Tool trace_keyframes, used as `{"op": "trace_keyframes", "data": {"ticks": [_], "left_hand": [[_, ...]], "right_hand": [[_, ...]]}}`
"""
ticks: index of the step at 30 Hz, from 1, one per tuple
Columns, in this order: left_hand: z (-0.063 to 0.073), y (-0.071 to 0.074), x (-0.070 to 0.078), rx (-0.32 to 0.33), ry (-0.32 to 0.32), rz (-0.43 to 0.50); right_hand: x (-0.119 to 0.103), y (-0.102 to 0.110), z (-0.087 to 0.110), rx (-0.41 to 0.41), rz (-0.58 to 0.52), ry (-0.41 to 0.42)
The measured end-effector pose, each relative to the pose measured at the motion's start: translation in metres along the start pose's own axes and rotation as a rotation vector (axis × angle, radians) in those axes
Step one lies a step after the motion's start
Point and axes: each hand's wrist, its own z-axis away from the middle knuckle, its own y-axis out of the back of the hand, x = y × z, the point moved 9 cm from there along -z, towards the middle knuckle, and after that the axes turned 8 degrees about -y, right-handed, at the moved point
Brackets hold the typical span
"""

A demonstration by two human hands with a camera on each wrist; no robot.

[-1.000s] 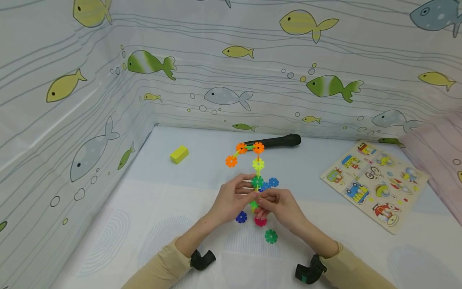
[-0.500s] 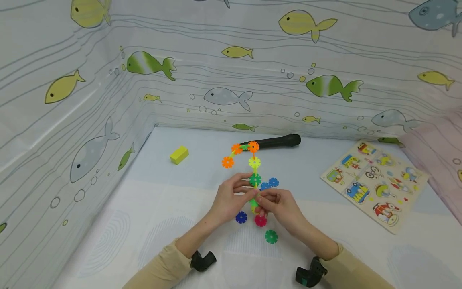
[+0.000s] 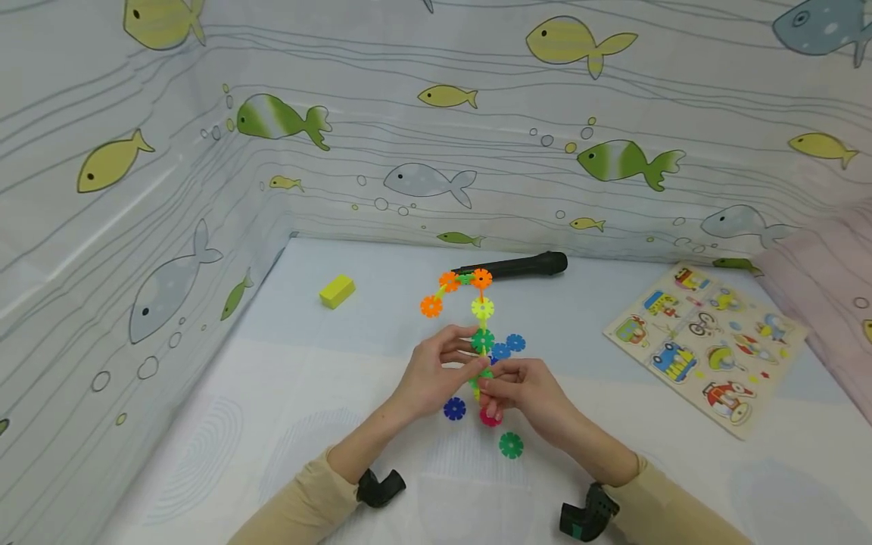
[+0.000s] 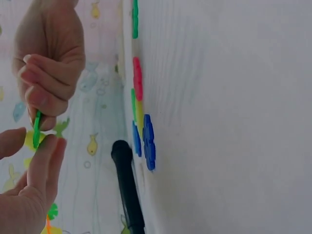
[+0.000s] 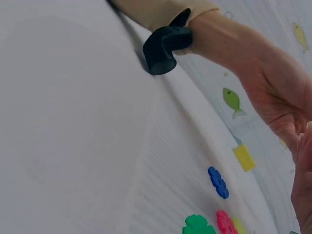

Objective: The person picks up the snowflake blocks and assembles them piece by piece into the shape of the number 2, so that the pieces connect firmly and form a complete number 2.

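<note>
A chain of slotted flower-shaped plastic discs rises between both hands in the head view. Its top bends left through orange discs point(image 3: 431, 306), with a yellow disc point(image 3: 482, 308) and a green disc point(image 3: 482, 341) below. My left hand point(image 3: 431, 378) pinches the chain's lower part between thumb and fingers. From the other side, my right hand point(image 3: 527, 390) pinches a green disc point(image 4: 37, 129) at the lower end, its edge right at the left fingertips in the left wrist view. The spot where the discs meet is partly hidden by fingers.
Loose discs lie under and around the hands: dark blue point(image 3: 455, 409), pink point(image 3: 490, 416), green point(image 3: 511, 445), light blue point(image 3: 515, 343). Behind them is a black microphone point(image 3: 524, 266). A yellow block point(image 3: 337, 291) sits left, a wooden picture puzzle point(image 3: 708, 341) right. Fish-print cloth walls point(image 3: 504, 204) enclose the table.
The chain's top has swung slightly left. My right fingers have shifted a little left and down along the lower discs, while the left hand keeps its pinch almost unmoved.
</note>
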Motion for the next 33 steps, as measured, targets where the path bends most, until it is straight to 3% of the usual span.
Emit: {"op": "trace_keyframes", "data": {"ticks": [8, 13, 18, 21, 25, 29, 33], "left_hand": [[-0.001, -0.006, -0.002, -0.085, 0.027, -0.004], [-0.002, -0.006, -0.003, -0.092, 0.025, 0.002], [0.000, -0.006, -0.003, -0.090, 0.023, -0.017], [0.002, -0.007, -0.005, -0.094, 0.031, -0.046], [0.001, -0.008, -0.004, -0.089, 0.024, -0.060], [0.001, -0.010, -0.003, -0.111, 0.015, -0.038], [0.001, -0.017, -0.002, -0.163, 0.001, -0.050]], "right_hand": [[-0.001, 0.003, 0.003, -0.022, -0.021, -0.008], [-0.002, 0.004, 0.002, -0.040, -0.018, 0.007], [0.000, 0.001, -0.003, -0.086, 0.061, 0.005], [-0.001, 0.001, -0.004, -0.102, 0.168, 0.009], [-0.010, 0.017, -0.004, -0.009, 0.267, 0.046], [-0.019, 0.034, -0.001, 0.107, 0.215, 0.092], [-0.022, 0.038, 0.000, 0.130, 0.179, 0.121]]}}
